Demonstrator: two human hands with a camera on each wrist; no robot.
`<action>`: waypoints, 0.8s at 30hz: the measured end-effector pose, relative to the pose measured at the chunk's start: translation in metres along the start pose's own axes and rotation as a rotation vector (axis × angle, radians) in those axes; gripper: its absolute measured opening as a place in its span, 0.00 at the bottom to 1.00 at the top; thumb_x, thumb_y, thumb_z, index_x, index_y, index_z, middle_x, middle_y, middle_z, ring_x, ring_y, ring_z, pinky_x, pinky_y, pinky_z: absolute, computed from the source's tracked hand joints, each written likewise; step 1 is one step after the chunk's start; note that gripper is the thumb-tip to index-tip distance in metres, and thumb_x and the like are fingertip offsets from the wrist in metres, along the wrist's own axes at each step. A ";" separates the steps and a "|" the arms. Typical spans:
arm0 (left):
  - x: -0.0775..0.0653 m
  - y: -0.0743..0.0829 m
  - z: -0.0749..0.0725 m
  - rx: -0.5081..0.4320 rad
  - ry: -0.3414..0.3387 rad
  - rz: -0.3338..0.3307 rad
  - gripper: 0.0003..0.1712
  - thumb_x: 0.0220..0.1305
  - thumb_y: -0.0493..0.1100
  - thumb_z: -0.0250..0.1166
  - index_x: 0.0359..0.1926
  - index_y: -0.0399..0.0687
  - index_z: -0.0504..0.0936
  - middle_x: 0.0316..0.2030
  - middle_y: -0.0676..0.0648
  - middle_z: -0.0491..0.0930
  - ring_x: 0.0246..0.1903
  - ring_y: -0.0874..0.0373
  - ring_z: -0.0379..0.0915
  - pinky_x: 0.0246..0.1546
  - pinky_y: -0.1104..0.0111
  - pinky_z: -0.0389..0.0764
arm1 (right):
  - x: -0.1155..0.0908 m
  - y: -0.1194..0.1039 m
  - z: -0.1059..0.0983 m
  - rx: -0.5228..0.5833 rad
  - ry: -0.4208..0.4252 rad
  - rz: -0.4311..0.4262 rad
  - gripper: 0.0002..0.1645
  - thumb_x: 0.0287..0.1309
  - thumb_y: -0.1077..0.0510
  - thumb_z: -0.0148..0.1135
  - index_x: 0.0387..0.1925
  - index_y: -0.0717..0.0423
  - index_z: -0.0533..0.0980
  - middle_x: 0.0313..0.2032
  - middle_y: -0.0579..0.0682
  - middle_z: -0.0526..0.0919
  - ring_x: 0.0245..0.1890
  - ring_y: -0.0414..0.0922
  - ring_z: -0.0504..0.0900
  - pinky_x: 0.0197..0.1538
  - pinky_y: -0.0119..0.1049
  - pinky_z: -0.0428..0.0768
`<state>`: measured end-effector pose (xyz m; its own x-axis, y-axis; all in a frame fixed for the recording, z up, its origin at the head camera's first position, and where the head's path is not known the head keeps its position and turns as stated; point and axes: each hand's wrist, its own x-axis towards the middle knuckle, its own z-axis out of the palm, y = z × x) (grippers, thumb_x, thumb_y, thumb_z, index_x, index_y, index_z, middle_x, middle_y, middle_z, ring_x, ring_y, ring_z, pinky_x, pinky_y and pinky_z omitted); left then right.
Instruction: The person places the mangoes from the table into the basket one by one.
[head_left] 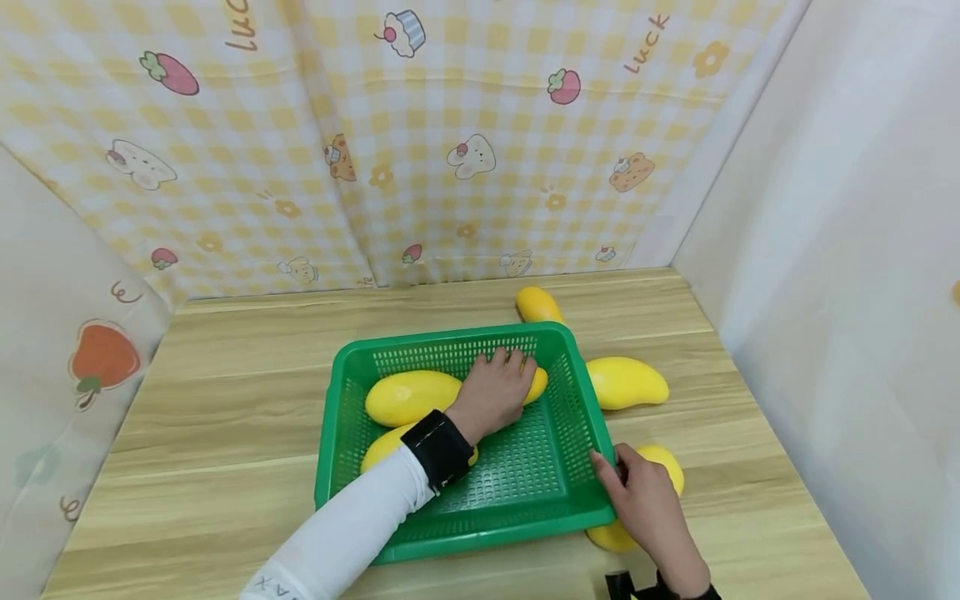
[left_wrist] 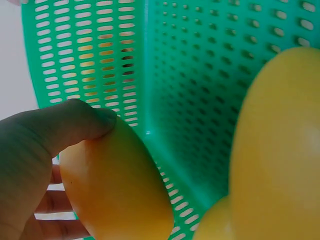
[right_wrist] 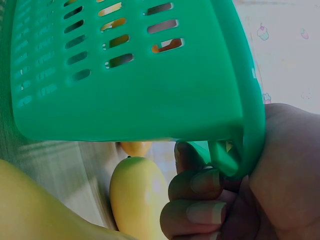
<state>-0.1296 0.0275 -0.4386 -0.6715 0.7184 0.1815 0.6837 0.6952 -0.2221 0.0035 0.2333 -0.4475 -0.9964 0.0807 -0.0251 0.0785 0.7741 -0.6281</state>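
Observation:
A green plastic basket (head_left: 517, 492) stands on the table with yellow mangoes inside. My left hand (head_left: 491, 396) reaches in at the back right and holds a mango (left_wrist: 120, 185), thumb on one side and fingers on the other. Two larger mangoes, one at the back (head_left: 408, 398) and one nearer the front (head_left: 382, 450), lie in the left half; my left wrist partly covers the front one. At the right front corner my right hand (head_left: 648, 504) grips the basket's rim (right_wrist: 252, 115), its fingers curled underneath.
Outside the basket lie several more mangoes: one behind it (head_left: 538, 305), one to its right (head_left: 628, 383), and yellow fruit (head_left: 663, 462) partly hidden by my right hand. A patterned curtain (head_left: 450, 167) hangs behind the wooden table (head_left: 240, 400), with white walls either side.

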 end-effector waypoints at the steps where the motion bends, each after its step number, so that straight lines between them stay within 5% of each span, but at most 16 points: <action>1: 0.000 0.000 0.002 0.005 0.008 -0.003 0.24 0.60 0.49 0.62 0.56 0.44 0.74 0.46 0.43 0.76 0.43 0.48 0.73 0.37 0.58 0.79 | 0.000 0.000 0.000 -0.002 0.001 0.000 0.18 0.67 0.48 0.55 0.27 0.56 0.74 0.13 0.42 0.65 0.15 0.37 0.66 0.20 0.29 0.66; 12: 0.002 0.006 0.027 0.045 0.029 -0.002 0.14 0.68 0.43 0.56 0.52 0.47 0.76 0.42 0.45 0.77 0.41 0.50 0.75 0.35 0.60 0.79 | 0.001 -0.001 0.000 0.003 -0.005 0.012 0.18 0.67 0.48 0.55 0.28 0.57 0.74 0.13 0.42 0.66 0.15 0.37 0.67 0.20 0.29 0.66; 24: 0.006 0.008 0.036 0.127 0.083 -0.032 0.11 0.72 0.41 0.53 0.49 0.45 0.77 0.42 0.45 0.74 0.40 0.53 0.72 0.31 0.65 0.78 | 0.000 0.001 0.002 0.005 0.008 0.001 0.18 0.67 0.48 0.56 0.27 0.57 0.74 0.13 0.42 0.66 0.15 0.37 0.67 0.20 0.29 0.67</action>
<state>-0.1380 0.0368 -0.4736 -0.6629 0.6991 0.2681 0.6171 0.7129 -0.3331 0.0033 0.2327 -0.4491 -0.9961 0.0858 -0.0196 0.0789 0.7710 -0.6320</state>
